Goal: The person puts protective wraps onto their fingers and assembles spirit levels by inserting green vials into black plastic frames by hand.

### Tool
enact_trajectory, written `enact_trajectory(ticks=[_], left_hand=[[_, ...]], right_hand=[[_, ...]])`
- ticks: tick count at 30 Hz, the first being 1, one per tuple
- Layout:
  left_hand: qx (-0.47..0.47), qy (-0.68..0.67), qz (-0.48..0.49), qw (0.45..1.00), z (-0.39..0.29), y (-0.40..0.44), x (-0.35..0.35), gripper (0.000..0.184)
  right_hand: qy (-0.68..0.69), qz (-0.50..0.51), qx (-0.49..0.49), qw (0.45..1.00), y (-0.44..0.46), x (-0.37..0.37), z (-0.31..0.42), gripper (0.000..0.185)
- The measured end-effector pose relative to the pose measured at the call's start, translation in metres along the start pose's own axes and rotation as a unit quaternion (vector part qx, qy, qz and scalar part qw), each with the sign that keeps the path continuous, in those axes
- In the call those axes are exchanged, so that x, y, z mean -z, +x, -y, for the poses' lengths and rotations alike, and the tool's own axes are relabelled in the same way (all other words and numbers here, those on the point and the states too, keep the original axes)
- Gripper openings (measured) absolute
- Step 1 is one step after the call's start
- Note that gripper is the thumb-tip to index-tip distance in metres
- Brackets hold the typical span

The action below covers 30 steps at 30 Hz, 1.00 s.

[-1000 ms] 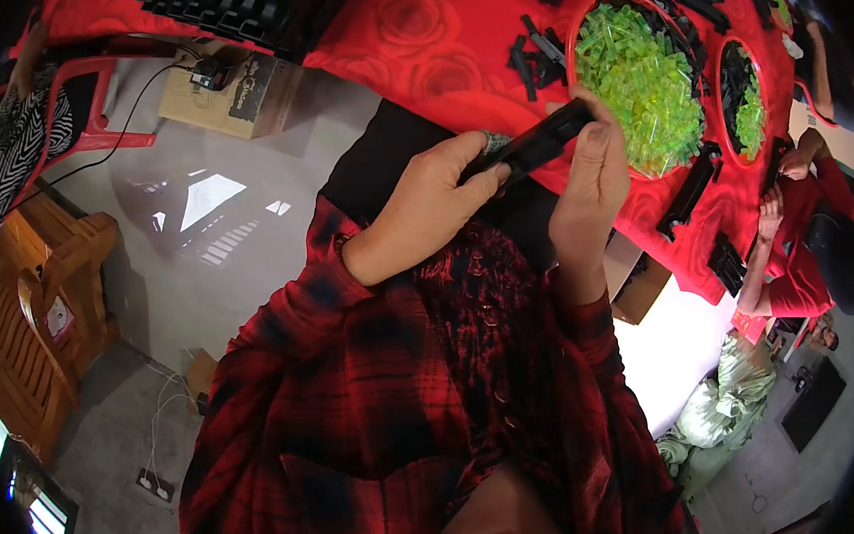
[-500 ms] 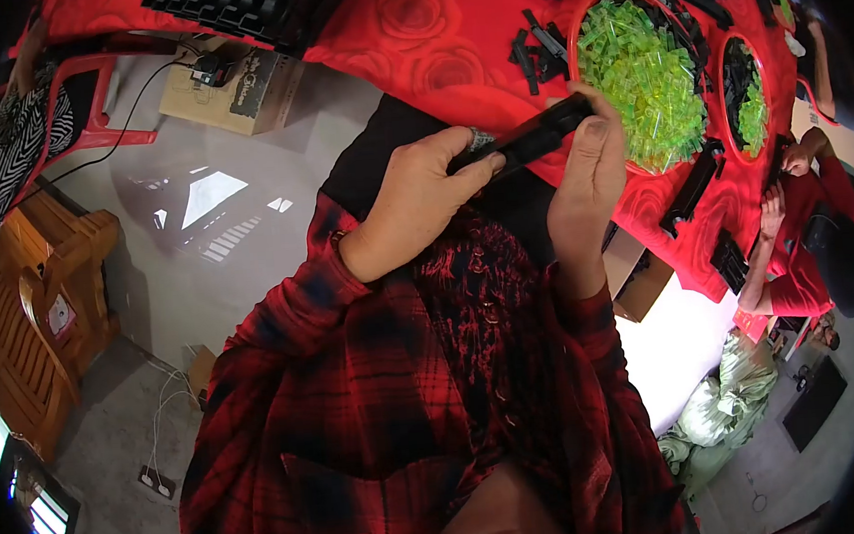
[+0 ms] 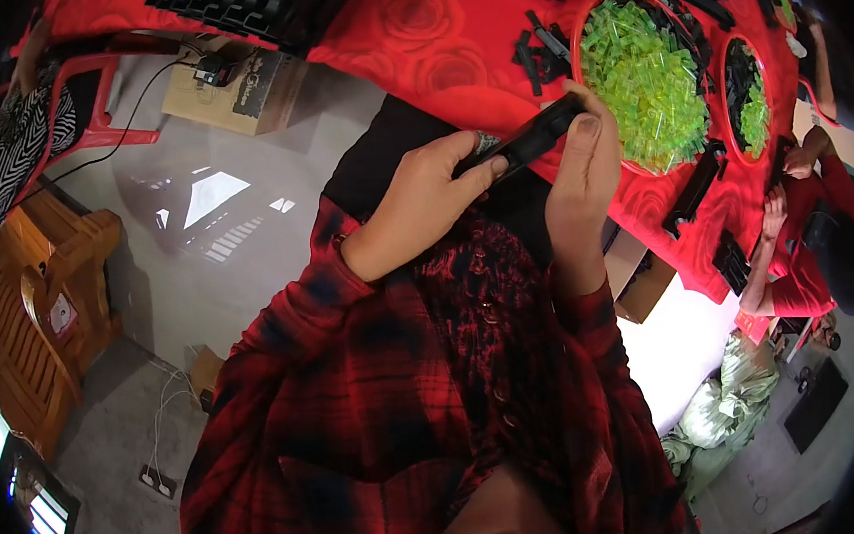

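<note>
A short black plastic bar (image 3: 540,136) is held slantwise between both hands above my lap, close to the table's edge. My left hand (image 3: 432,198) grips its lower end, closed with the thumb along the top. At the other end, my right hand (image 3: 585,169) is closed round the bar with the thumb against its side and the fingers behind. A small greyish, shiny bit (image 3: 486,142) shows by my left fingers; I cannot make out what it is. Beyond my right hand, a red-rimmed basin (image 3: 645,84) holds many clear yellow-green pieces.
Loose black plastic parts (image 3: 543,52) lie on the red tablecloth (image 3: 428,26). A second red-rimmed basin (image 3: 745,96) holds black and green pieces. A co-worker's hands (image 3: 774,212) are at the table's right side. Under the table stands an open cardboard box (image 3: 644,280).
The bar and the fingers of my right hand have shifted very slightly, with the bar turned a little. Both hands keep their hold.
</note>
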State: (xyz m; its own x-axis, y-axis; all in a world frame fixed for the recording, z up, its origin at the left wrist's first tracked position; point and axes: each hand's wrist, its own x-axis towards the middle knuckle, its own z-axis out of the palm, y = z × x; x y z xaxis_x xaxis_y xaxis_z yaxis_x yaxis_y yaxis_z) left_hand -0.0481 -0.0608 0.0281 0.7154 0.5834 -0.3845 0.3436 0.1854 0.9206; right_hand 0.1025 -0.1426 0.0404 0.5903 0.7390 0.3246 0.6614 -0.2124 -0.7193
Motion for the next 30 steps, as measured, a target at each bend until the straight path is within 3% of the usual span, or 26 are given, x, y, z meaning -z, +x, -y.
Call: enact_trajectory(ticks=[2, 3, 5, 8, 9, 15, 22, 24, 28, 29, 30], left_hand=[[0.008, -0.056, 0.079, 0.995, -0.001, 0.004, 0.007, 0.018], [0.007, -0.055, 0.079, 0.995, -0.006, 0.003, 0.010, 0.018], [0.042, -0.232, 0.113, 0.965, -0.020, 0.002, 0.016, 0.016], [0.060, -0.334, 0.160, 0.927, -0.018, 0.010, 0.027, 0.024], [0.065, -0.319, 0.166, 0.931, -0.014, 0.014, 0.029, 0.034], [0.111, -0.396, 0.175, 0.895, -0.005, 0.016, 0.028, 0.043], [0.117, -0.367, 0.163, 0.908, -0.011, 0.016, 0.030, 0.040], [0.045, -0.232, 0.176, 0.956, -0.007, 0.014, 0.029, 0.036], [0.067, -0.235, 0.083, 0.966, -0.004, 0.009, 0.021, 0.026], [0.063, -0.232, 0.088, 0.967, 0.001, 0.010, 0.022, 0.026], [0.062, -0.235, 0.022, 0.970, 0.008, 0.011, 0.022, 0.025]], right_hand=[[0.175, 0.029, -0.108, 0.978, 0.005, 0.000, -0.005, 0.038], [0.168, 0.025, -0.119, 0.978, 0.009, 0.002, -0.003, 0.040], [0.182, 0.018, -0.120, 0.976, 0.016, 0.004, -0.005, 0.041], [0.201, 0.010, -0.126, 0.971, 0.021, 0.005, -0.009, 0.041], [0.207, 0.008, -0.131, 0.970, 0.022, 0.004, -0.009, 0.042], [0.221, 0.007, -0.146, 0.964, 0.023, 0.003, -0.012, 0.042], [0.231, 0.015, -0.148, 0.962, 0.024, -0.005, -0.022, 0.041], [0.206, 0.033, -0.125, 0.970, 0.024, -0.011, -0.031, 0.041], [0.238, 0.056, -0.157, 0.957, 0.020, -0.022, -0.031, 0.043], [0.254, 0.073, -0.216, 0.940, 0.016, -0.014, -0.020, 0.044], [0.253, 0.067, -0.214, 0.941, 0.013, -0.012, -0.021, 0.044]])
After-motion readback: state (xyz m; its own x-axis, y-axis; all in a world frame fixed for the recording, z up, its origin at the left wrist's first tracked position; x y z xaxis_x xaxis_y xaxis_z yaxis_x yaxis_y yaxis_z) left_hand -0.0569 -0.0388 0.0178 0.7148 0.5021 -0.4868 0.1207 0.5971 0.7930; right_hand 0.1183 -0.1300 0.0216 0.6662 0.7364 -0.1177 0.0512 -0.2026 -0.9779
